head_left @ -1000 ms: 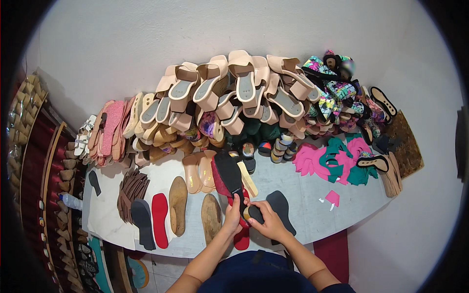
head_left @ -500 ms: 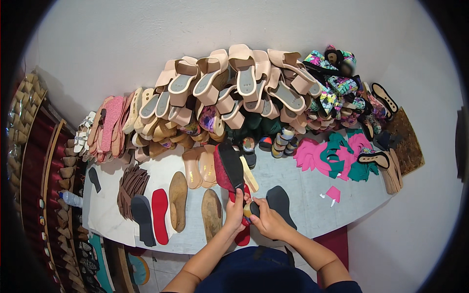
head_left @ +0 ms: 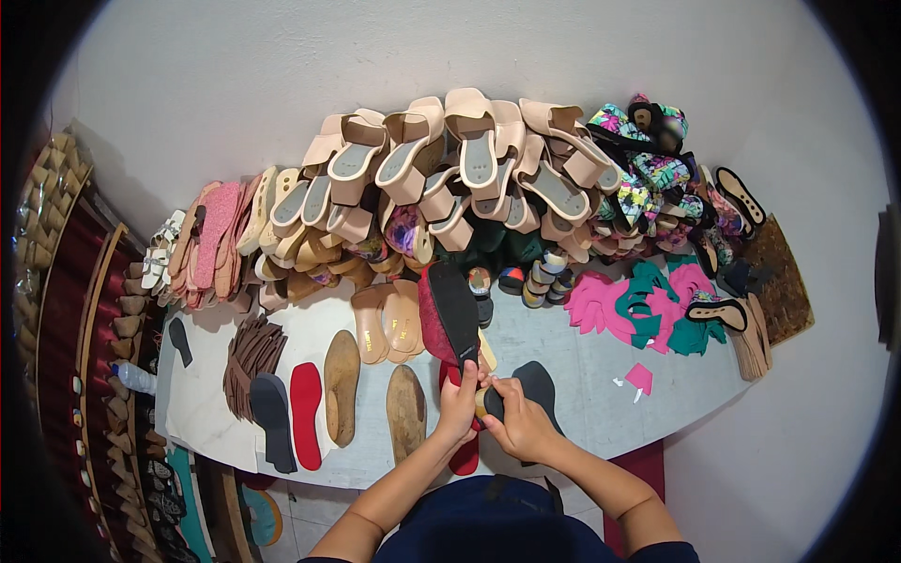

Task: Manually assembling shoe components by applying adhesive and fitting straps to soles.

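Above the table's near edge, my left hand (head_left: pixel 457 410) is closed around the rear part of a red shoe (head_left: pixel 437 328) with its black sole (head_left: pixel 456 314) turned up and its toe pointing away from me. My right hand (head_left: pixel 519 422) grips a short block heel (head_left: pixel 489 403), yellowish with a dark end, against the rear of the shoe. Whether the heel is fixed to it I cannot tell. Partly under my hands lies a red insole (head_left: pixel 465 460). A dark grey sole (head_left: pixel 537 387) lies just beyond my right hand, and a wooden shoe last (head_left: pixel 406 408) left of my left hand.
Heeled sandals (head_left: pixel 404 150) are heaped along the back. On the left lie another last (head_left: pixel 342 389), a red insole (head_left: pixel 306 413), dark soles (head_left: pixel 272 422) and brown strips (head_left: pixel 255 366). Tan insoles (head_left: pixel 387 324) sit mid-table, pink and green pieces (head_left: pixel 648 305) at right. Shelving (head_left: pixel 103 319) stands left.
The shoe's toe has shifted slightly away from me and its sole faces up a little more. Both hands keep their grip at the heel end.
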`<state>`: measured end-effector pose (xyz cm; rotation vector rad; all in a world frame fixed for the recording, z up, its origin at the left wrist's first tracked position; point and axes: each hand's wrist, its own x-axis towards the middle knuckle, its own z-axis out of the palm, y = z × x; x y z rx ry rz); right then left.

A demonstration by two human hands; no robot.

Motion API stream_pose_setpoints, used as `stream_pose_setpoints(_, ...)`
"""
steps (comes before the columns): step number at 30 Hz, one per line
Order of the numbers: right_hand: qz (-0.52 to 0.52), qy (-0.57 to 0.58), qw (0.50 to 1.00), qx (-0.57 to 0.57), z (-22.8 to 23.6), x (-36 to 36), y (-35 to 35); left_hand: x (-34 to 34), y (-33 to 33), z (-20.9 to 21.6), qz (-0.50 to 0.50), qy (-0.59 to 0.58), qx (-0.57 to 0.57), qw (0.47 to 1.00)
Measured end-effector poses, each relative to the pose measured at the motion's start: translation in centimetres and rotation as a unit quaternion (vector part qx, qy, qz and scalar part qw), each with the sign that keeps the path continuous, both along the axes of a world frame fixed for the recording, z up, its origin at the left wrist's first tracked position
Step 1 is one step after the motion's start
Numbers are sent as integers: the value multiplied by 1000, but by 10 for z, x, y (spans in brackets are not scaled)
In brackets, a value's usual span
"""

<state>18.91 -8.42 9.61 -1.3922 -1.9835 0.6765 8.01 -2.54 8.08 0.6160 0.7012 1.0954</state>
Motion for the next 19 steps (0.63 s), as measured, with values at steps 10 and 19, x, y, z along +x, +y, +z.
stream_pose_setpoints(10, -58, 37, 997, 17, -5, -5, 0, -4, 6, 0, -24, 55, 72, 996)
stream_pose_setpoints(19, 19, 270, 953, -138, -29, 5, 9, -11, 17, -17, -57, -44, -17, 997)
